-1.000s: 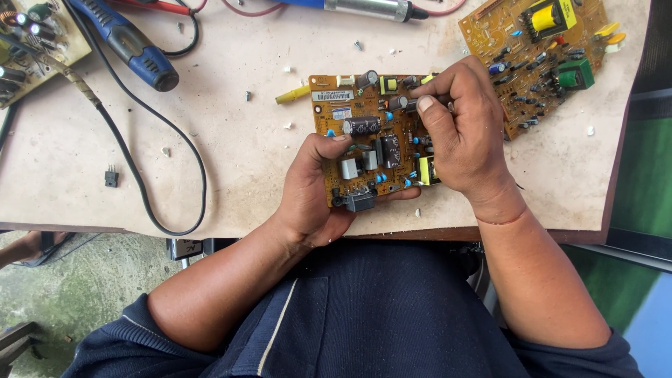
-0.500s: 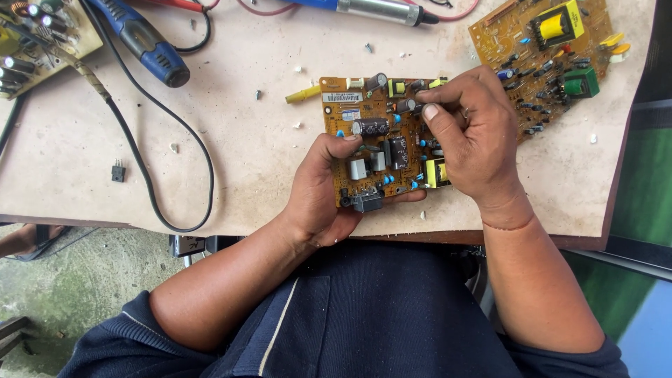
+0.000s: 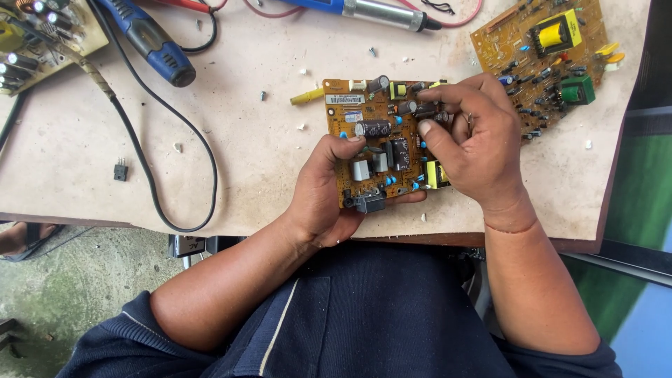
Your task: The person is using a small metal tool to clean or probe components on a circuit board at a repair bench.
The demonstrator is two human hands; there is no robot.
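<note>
The left hand (image 3: pixel 318 199) grips the orange circuit board (image 3: pixel 374 150) from below, above the table (image 3: pixel 245 161) edge. The right hand (image 3: pixel 479 150) pinches a small component on its right side. The step seems to be working this part loose; next needs a steady, gentle pull.

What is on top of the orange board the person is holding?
On the orange circuit board sit dark cylindrical capacitors, small grey blocks and a yellow part. The right hand covers its right side, so what lies there is hidden.
</note>
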